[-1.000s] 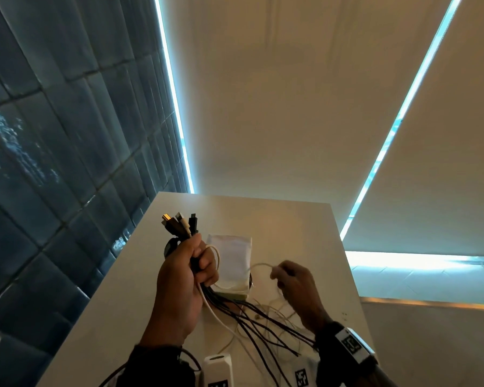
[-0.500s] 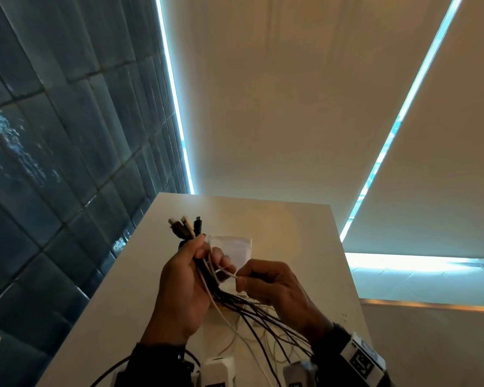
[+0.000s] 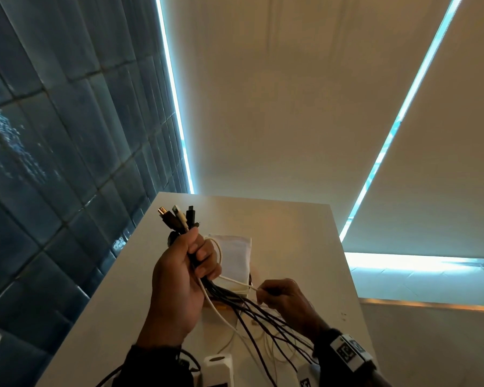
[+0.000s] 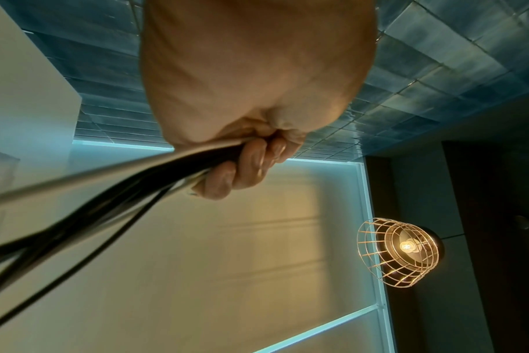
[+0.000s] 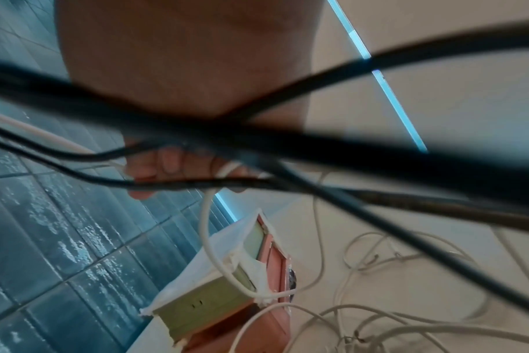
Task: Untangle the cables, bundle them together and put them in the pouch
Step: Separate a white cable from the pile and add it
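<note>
Now our left hand (image 3: 179,277) is curled tight around a bundle of cables (image 3: 192,255) above the worktop (image 3: 291,233), plug ends sticking up. Just right of that bundle, our right hand (image 3: 284,298) pinches a white cable (image 3: 236,282). Behind the bundle a white pouch (image 3: 234,254) lies on the worktop.

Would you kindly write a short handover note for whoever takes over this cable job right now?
Left hand: grips the cable bundle upright, plugs sticking out above the fist.
Right hand: pinches a thin white cable that loops round the left hand's fingers.
Pouch: white, lying on the table behind the hands, nothing visibly in it.
Done: plug ends gathered in one grip.
Left: loose white cables on the table and trailing black ends to gather, bundle to secure, then pouch it.
</note>
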Demonstrator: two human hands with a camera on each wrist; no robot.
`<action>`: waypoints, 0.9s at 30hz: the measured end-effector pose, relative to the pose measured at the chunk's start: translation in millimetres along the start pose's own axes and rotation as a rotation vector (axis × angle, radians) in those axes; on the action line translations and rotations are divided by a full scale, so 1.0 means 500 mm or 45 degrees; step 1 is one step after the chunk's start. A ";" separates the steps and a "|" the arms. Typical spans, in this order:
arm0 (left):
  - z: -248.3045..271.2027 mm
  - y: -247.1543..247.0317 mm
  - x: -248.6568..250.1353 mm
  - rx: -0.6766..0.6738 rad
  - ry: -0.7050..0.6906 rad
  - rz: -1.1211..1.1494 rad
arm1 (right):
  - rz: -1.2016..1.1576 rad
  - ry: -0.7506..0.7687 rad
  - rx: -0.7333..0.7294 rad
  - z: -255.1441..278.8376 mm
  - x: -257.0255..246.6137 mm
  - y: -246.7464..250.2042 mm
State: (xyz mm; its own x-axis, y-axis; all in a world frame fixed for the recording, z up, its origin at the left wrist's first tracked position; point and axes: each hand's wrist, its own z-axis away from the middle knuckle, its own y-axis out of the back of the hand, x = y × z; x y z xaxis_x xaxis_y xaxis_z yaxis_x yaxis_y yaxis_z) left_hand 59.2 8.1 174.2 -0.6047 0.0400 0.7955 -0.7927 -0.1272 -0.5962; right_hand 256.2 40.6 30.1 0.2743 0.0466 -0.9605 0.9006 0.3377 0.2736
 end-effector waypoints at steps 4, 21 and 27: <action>0.003 -0.005 0.005 -0.037 0.000 -0.022 | 0.033 -0.002 0.044 -0.013 0.027 -0.002; -0.007 0.011 -0.001 0.067 0.053 -0.120 | -0.250 -0.074 0.478 -0.028 -0.056 0.015; -0.010 -0.002 -0.019 0.114 0.094 -0.160 | -0.482 0.339 0.221 -0.007 -0.209 0.012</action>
State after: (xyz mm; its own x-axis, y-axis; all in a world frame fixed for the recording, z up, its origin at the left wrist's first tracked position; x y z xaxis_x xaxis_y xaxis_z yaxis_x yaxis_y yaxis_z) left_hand 65.2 12.7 166.8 -0.5076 0.1338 0.8511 -0.8546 -0.2041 -0.4776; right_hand 231.6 41.1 131.9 -0.1584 0.1973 -0.9674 0.9694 0.2169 -0.1145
